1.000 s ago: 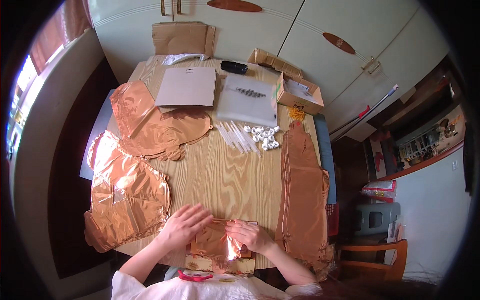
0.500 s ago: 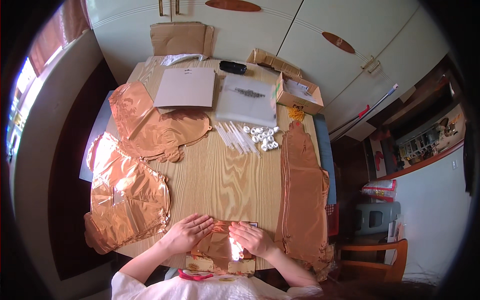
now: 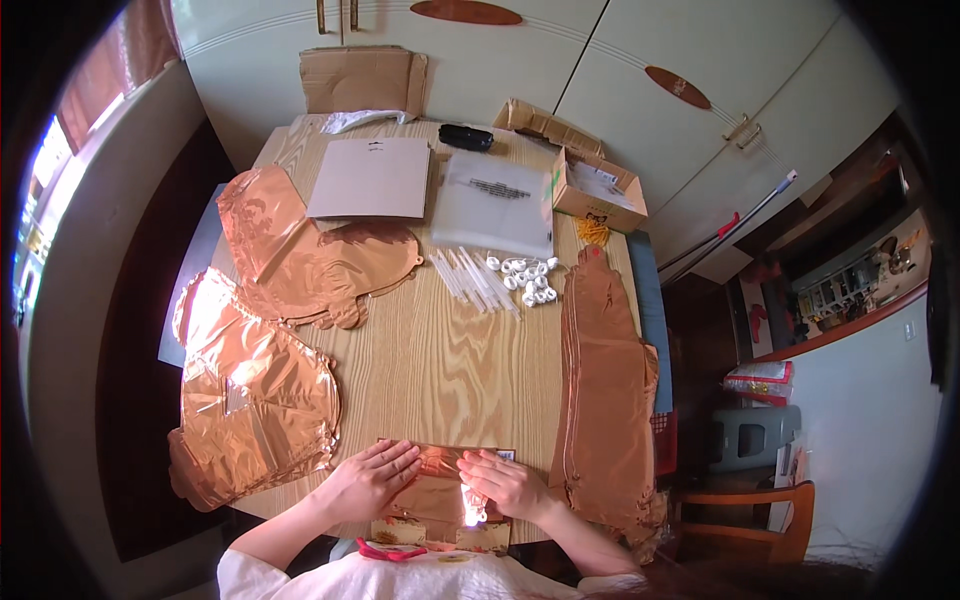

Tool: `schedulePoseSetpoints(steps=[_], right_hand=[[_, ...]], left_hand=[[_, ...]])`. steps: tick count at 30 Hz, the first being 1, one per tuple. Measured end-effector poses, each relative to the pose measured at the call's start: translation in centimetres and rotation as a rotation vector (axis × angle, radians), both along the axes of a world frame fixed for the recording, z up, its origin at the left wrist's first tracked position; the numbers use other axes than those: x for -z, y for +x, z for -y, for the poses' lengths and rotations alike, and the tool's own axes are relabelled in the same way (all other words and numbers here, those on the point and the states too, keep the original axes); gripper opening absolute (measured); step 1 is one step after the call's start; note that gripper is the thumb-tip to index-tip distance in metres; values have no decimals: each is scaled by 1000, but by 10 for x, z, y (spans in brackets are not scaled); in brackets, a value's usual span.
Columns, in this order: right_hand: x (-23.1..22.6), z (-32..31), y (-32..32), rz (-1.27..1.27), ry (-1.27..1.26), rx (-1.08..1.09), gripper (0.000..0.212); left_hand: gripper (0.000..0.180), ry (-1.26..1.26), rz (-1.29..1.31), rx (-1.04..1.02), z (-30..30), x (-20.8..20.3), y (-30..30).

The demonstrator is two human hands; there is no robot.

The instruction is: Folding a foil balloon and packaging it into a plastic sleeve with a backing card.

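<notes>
At the near edge of the table lies a folded piece of shiny copper foil, which looks like a flat foil balloon. Under it a printed card or sheet shows along the lower edge, with a small corner at the upper right. My left hand lies flat on the foil's left side, fingers stretched out and close together. On the right side rests my right hand, its fingers extended over the foil and pointing left. Neither hand grips anything. A bright glare covers the foil below the right fingertips.
Copper foil balloons lie in stacks at left, upper left and right. Farther back are clear straws, white plastic pieces, a clear bag, white card sheets and a cardboard box. A wooden chair stands at right.
My left hand has shifted slightly toward me and left, uncovering the foil's upper left corner. The right hand stays nearly in place.
</notes>
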State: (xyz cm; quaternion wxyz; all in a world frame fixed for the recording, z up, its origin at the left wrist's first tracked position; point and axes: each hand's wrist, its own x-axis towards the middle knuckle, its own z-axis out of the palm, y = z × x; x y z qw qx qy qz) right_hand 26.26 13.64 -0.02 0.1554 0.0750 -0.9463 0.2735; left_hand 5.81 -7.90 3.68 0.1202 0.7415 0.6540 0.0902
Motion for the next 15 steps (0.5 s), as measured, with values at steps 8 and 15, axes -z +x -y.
schedulePoseSetpoints(steps=[8, 15], right_hand=[[0, -2, 2, 32, -2, 14, 22], [2, -2, 0, 28, -1, 13, 24]], left_hand=[[63, -77, 277, -100, -23, -23, -4], [65, 106, 30, -190, -51, 19, 46]])
